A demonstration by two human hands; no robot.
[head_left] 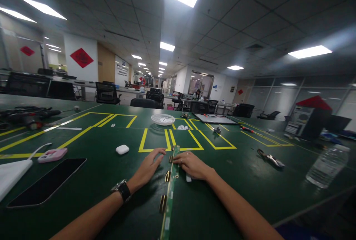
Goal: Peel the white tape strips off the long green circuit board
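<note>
A long, narrow green circuit board [171, 184] lies lengthwise before me, with several gold-coloured metal connectors along its left edge. My right hand [193, 165] is at the board's far end, its fingers bent over the strip beside a connector [170, 159]. The undersides of those fingers are hidden. To the left of the board is my left hand [148, 167], fingers extended and thumb apart, holding nothing. Its fingertips come near the far end of the board, with a small gap visible. A small pale piece [188, 178] lies under the edge of my right hand.
Left on the green table [105, 195] are a black phone [50, 182], a pink case [52, 155] and a white earbud case [122, 149]. A white basket [162, 119] stands ahead. To the right are a metal tool [271, 158] and a clear bottle [328, 166].
</note>
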